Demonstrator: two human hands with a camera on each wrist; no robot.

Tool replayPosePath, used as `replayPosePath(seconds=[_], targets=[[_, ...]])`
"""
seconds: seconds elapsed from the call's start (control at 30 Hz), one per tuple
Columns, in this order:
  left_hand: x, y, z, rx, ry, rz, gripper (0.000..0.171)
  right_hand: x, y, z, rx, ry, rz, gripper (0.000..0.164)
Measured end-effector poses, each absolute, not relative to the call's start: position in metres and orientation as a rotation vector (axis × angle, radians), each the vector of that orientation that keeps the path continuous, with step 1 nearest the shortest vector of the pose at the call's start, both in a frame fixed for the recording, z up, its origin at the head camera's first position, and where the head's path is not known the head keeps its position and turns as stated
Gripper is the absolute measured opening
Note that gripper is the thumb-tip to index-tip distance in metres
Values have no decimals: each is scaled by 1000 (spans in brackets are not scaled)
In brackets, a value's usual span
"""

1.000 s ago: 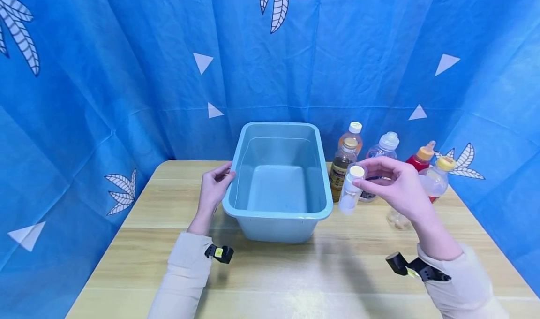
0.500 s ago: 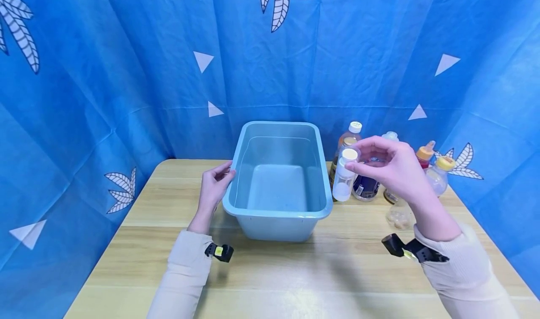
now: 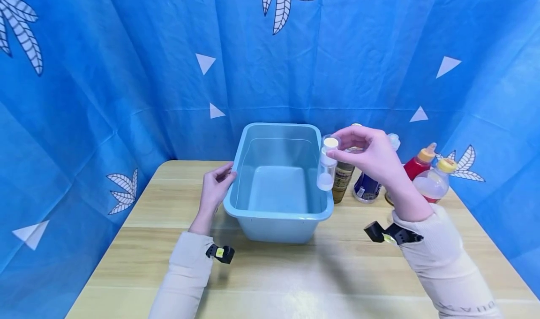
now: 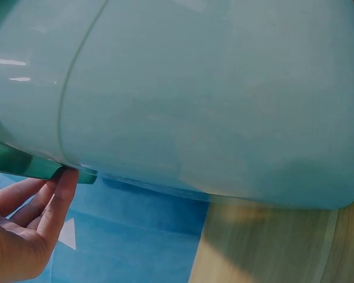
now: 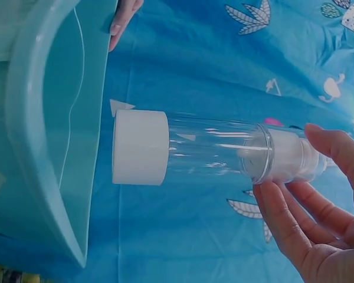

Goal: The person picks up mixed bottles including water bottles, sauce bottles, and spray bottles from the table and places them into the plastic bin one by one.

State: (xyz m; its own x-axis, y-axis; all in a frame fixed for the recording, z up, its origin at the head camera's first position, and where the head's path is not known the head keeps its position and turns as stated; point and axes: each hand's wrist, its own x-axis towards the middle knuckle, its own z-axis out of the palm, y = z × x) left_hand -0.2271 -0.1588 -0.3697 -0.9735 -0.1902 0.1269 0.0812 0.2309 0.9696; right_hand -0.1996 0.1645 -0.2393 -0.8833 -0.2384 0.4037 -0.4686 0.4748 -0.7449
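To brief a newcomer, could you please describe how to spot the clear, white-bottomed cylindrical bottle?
Find the light blue rectangular plastic tub. By its right rim, the bare right hand holds the clear cylindrical bottle, the only bottle being held.

Left hand [image 3: 214, 186] holds blue tub [image 3: 278, 215]; right hand [image 3: 370, 153] pinches clear bottle [image 3: 326, 170] near tub's right rim

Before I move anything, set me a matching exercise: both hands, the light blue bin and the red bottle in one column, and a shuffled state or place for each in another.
Column one
1. Left hand
2. Right hand
3. Light blue bin
4. Red bottle

Column two
A. Has an orange nozzle cap
B. Touches the bin's left rim
C. Open-topped, between the two hands
D. Holds a clear bottle with a white top

Right pairs: 1-B, 2-D, 3-C, 4-A
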Motion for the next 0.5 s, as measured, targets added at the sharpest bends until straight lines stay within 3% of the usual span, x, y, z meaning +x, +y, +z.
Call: replayPosePath(seconds=[0.5], targets=[[-227, -158, -371, 104, -2260, -1837, 36, -237, 133, -227, 566, -2448, 1416, 34]])
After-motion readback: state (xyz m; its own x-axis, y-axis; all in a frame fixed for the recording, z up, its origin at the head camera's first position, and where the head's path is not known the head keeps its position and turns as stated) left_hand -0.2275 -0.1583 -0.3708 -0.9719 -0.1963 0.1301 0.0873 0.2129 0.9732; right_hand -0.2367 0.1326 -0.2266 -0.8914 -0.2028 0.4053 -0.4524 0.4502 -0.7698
